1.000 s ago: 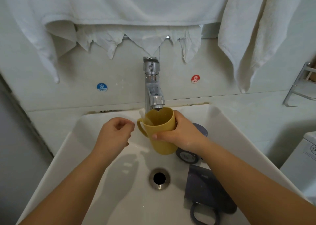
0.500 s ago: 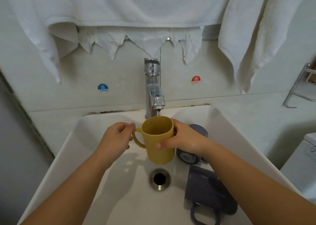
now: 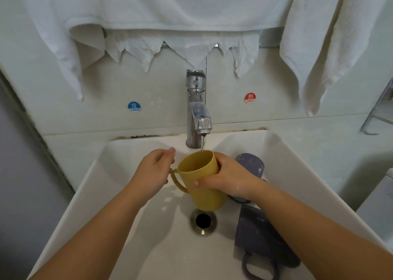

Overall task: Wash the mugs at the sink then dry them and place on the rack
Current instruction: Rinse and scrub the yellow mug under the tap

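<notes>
Yellow mug point(image 3: 202, 179) sits upright just under the faucet point(image 3: 197, 114) spout, its mouth catching a thin stream of water, held over the drain point(image 3: 203, 220) of the white sink point(image 3: 127, 226); the right hand point(image 3: 229, 179) wraps its fingers and thumb round the mug's body from the side away from the handle; the left hand point(image 3: 154, 173) curls beside the handle, and whether it pinches the loop or only touches it I cannot tell; the handle points toward the left hand, so that hand is nearer for a takeover; two purple mugs point(image 3: 261, 237) lie in the basin past the right hand, apparently waiting their turn.
</notes>
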